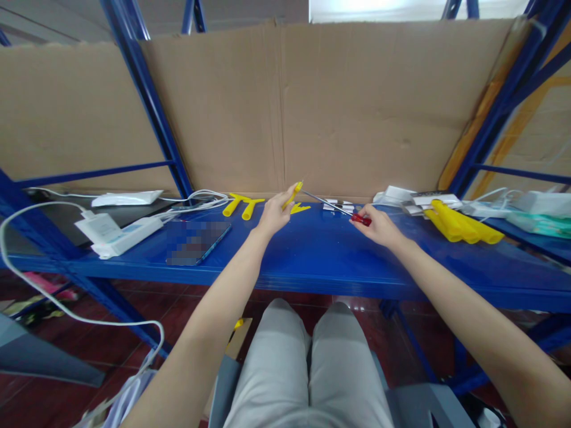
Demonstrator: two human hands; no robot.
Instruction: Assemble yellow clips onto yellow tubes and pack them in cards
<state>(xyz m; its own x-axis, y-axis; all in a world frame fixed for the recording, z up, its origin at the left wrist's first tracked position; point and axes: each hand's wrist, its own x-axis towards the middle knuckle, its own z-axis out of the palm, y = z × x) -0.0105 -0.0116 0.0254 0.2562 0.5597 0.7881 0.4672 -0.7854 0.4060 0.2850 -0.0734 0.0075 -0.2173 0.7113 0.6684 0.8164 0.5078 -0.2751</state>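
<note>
My left hand (273, 214) is closed around a yellow plastic piece (297, 188), whose upper end sticks out past the fingers. My right hand (379, 226) grips a screwdriver (360, 220) by its red handle. The screwdriver's long metal shaft slants up and left, and its tip ends beside the yellow piece; whether they touch I cannot tell. Below the left hand, another yellow forked piece (300, 208) shows on the blue shelf. Small white and metal parts (338, 205) lie behind the shaft. Further left rests a pair of joined yellow tube-shaped pieces (243, 204).
A phone-like slab (196, 242) lies on the blue shelf (321, 255), near a white power strip (129, 236) with cables. Several yellow tubes (461, 223) and white packets (395, 196) lie to the right. Cardboard (357, 107) stands behind, between blue metal posts (149, 101).
</note>
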